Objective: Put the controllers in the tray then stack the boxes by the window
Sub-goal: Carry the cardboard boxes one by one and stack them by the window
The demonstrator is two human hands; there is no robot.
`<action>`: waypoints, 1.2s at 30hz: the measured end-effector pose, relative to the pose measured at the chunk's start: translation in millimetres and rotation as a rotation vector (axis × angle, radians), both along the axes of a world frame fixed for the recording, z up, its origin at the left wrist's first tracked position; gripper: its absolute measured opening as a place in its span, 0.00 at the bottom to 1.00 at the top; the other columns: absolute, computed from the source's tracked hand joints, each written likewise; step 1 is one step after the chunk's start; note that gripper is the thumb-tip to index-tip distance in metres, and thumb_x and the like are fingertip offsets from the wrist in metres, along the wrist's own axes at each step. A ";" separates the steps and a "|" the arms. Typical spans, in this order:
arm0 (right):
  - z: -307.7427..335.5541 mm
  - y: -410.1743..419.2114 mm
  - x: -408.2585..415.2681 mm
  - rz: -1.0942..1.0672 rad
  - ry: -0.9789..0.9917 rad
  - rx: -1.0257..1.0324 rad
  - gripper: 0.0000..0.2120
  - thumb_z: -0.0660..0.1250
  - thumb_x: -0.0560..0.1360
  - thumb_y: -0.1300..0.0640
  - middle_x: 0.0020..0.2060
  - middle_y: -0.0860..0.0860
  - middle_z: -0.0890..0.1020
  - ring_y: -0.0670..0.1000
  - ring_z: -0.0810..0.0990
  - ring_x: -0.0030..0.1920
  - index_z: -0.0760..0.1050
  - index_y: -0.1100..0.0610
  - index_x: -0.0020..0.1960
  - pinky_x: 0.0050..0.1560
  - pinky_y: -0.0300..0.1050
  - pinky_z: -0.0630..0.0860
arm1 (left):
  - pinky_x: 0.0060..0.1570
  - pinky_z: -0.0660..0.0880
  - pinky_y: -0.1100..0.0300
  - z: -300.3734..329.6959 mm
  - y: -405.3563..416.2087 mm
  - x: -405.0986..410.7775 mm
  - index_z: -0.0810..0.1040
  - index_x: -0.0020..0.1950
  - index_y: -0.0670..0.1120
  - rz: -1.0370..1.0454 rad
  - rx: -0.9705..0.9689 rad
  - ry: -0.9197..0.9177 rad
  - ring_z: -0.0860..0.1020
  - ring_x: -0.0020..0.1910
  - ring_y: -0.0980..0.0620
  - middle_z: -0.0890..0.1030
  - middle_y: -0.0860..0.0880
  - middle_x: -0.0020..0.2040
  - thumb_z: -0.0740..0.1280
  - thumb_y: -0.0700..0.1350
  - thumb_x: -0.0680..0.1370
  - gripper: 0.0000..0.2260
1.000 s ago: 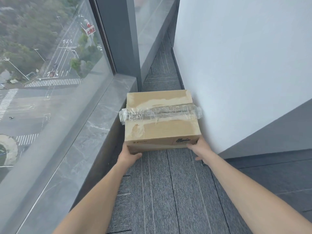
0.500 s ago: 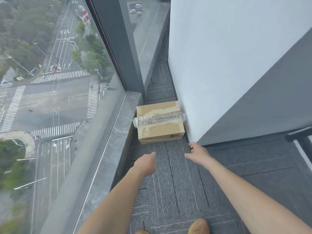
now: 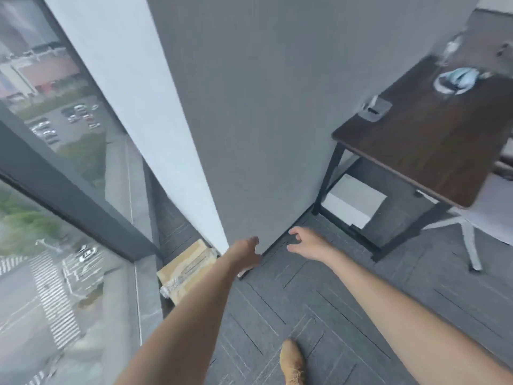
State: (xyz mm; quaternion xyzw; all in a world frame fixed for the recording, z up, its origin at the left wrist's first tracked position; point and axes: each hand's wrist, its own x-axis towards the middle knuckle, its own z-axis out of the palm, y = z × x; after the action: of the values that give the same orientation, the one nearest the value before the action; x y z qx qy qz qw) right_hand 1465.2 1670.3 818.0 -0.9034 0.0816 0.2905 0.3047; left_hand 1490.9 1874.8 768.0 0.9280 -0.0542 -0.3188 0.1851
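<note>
Pulled back from the cardboard box [image 3: 186,269] since a second ago, when both hands were at its near corners; turned now toward the room. Left on the carpet in the gap between the window sill [image 3: 148,290] and the white wall [image 3: 155,140], snug against both, probably so the later boxes get a square base. Half hidden now behind the left forearm. Left hand [image 3: 245,252] empty, fingers loosely curled, grasping nothing. Right hand [image 3: 306,244] empty too, fingers spread and slightly bent. No contact with anything. Ahead on the right, a dark table [image 3: 433,140] with a white box [image 3: 354,201] on the floor beneath, likely the next one to stack. No tray or controllers clearly made out on the blurred tabletop.
</note>
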 end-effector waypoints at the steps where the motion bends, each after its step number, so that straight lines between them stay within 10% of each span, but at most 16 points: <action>1: 19.8 -21.5 -12.2 -0.053 -0.027 -0.006 0.26 0.68 0.77 0.51 0.71 0.51 0.72 0.53 0.73 0.69 0.67 0.52 0.74 0.65 0.47 0.70 | 0.60 0.76 0.51 17.7 -24.7 1.5 0.69 0.72 0.48 -0.053 -0.012 -0.011 0.78 0.60 0.43 0.79 0.43 0.63 0.65 0.47 0.77 0.23; 14: 136.7 -293.8 -340.0 -0.836 -0.180 -0.167 0.31 0.67 0.78 0.48 0.74 0.54 0.70 0.54 0.70 0.72 0.63 0.51 0.78 0.67 0.43 0.67 | 0.62 0.73 0.52 143.9 -398.7 -180.3 0.61 0.77 0.45 -0.840 -0.138 -0.132 0.74 0.66 0.40 0.75 0.40 0.68 0.62 0.53 0.80 0.27; 36: 144.1 -602.8 -1032.2 -1.842 -0.089 -0.259 0.28 0.67 0.78 0.49 0.70 0.54 0.73 0.57 0.75 0.67 0.64 0.50 0.76 0.62 0.48 0.73 | 0.60 0.75 0.53 168.0 -874.1 -837.3 0.66 0.73 0.50 -1.734 -0.212 0.009 0.78 0.57 0.49 0.78 0.48 0.63 0.64 0.53 0.78 0.24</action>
State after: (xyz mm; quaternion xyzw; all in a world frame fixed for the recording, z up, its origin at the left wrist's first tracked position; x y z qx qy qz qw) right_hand 432.9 1067.5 962.1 -0.5196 0.7863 -0.1122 0.3149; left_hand 653.6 1000.7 936.0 0.5361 -0.7700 -0.3440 -0.0370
